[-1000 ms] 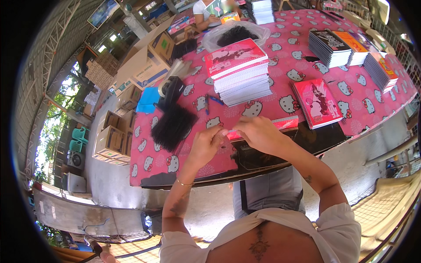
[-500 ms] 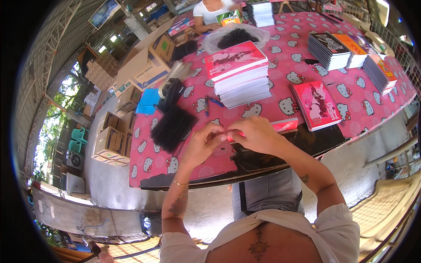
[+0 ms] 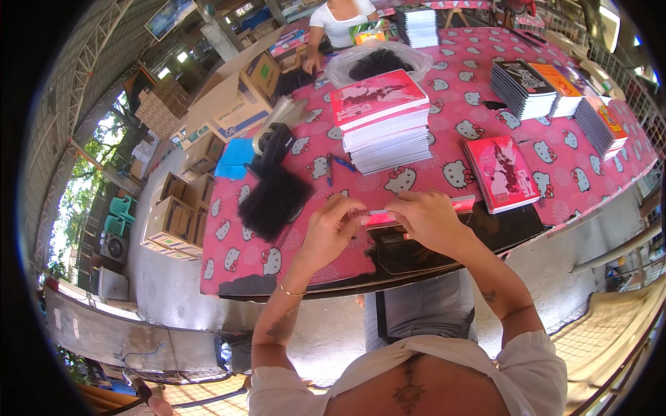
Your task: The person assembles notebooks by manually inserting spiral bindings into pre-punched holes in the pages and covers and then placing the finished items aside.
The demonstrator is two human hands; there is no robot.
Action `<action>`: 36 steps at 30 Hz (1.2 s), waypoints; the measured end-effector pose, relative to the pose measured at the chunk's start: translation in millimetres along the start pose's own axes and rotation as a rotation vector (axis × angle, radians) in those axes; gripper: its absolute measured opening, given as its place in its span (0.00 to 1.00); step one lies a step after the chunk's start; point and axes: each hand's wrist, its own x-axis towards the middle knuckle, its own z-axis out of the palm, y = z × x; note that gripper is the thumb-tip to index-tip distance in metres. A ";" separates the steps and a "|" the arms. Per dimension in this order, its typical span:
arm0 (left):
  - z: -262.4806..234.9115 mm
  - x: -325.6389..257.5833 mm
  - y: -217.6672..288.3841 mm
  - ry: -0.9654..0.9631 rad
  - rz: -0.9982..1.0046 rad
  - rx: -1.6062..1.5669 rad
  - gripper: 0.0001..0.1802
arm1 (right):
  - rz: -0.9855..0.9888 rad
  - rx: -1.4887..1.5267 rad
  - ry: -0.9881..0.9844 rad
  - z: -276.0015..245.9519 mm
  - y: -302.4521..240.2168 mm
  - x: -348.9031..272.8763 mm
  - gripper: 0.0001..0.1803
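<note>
A thin pink notebook [image 3: 380, 217] lies in front of me at the table's near side, its bound edge facing up between my hands. My left hand [image 3: 331, 227] is closed, thumb and fingers pinching the left end of that edge. My right hand [image 3: 431, 222] grips the edge farther along with bent fingers. Whether a thin coil is also in the left fingertips is too small to tell. Left of my hands lies a bundle of black spiral coils [image 3: 276, 202]. Beyond them stands a tall stack of pink-covered notebooks [image 3: 386, 125].
Right of my hands sit bound pink notebooks [image 3: 501, 173]; stacks of dark notebooks [image 3: 522, 90] stand farther right. A tape dispenser [image 3: 276, 147], blue pad [image 3: 234, 159] and pens [image 3: 341, 163] lie at left. Behind are a bag of black coils [image 3: 378, 64], cartons [image 3: 239, 104] and another person [image 3: 338, 24].
My right hand has slid to the right along the notebook's edge, away from my left hand, which stays at the left end. The other person's arm now reaches down to the black coils.
</note>
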 end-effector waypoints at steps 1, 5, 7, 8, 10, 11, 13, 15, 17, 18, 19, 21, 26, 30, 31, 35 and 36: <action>0.5 1.1 1.9 0.000 0.002 0.002 0.10 | 0.000 0.000 0.002 -0.4 0.1 0.9 0.08; 2.0 3.1 -18.7 -0.041 0.087 0.196 0.13 | 0.004 0.044 -0.032 -0.4 2.1 8.0 0.06; 4.8 4.0 -27.9 -0.067 0.162 0.262 0.17 | -0.011 0.051 -0.045 -0.9 6.1 10.4 0.06; 11.3 5.6 -19.0 -0.031 0.130 0.352 0.23 | -0.002 0.047 -0.033 -1.1 7.3 9.6 0.05; 31.2 3.8 -5.1 0.005 0.099 0.448 0.29 | 0.005 0.047 -0.017 1.8 8.1 11.6 0.05; 49.6 -1.9 -0.1 0.122 0.109 0.638 0.35 | 0.007 0.034 0.003 6.7 10.1 11.1 0.05; 89.5 -39.1 1.3 0.243 0.110 0.830 0.42 | 0.001 0.026 0.017 10.7 7.9 5.5 0.05; 117.7 -85.0 -19.5 0.172 0.049 0.777 0.48 | -0.004 0.048 0.046 7.9 -2.4 9.6 0.05; 91.7 -36.1 -2.8 0.239 0.042 0.775 0.48 | -0.012 0.046 0.029 -1.6 8.4 7.4 0.06; 77.6 -10.3 2.8 0.286 0.038 0.754 0.48 | 0.006 0.041 0.003 -6.2 11.5 2.4 0.08; 65.2 -0.9 0.1 0.258 -0.021 0.865 0.49 | -0.023 -0.008 -0.071 -9.0 5.9 1.9 0.12; 95.2 -42.0 -3.9 0.201 0.002 0.846 0.47 | -0.075 -0.053 0.076 -13.9 7.2 -11.0 0.11; 74.6 -3.3 13.4 0.241 -0.019 0.885 0.48 | 0.005 -0.078 -0.038 -28.0 22.6 -22.8 0.15; 121.2 -54.6 2.7 0.074 0.047 0.773 0.45 | -0.021 -0.040 0.059 -27.4 30.4 -23.3 0.14; 129.4 -71.6 -3.5 0.083 0.059 0.747 0.45 | -0.026 -0.042 0.073 -27.2 28.1 -16.7 0.14; 82.7 1.7 13.9 0.302 0.014 0.873 0.48 | -0.030 -0.034 0.017 -24.4 31.9 -21.2 0.14; 98.1 -19.7 10.5 0.222 0.047 0.813 0.46 | -0.013 -0.013 0.029 -25.5 33.1 -22.5 0.14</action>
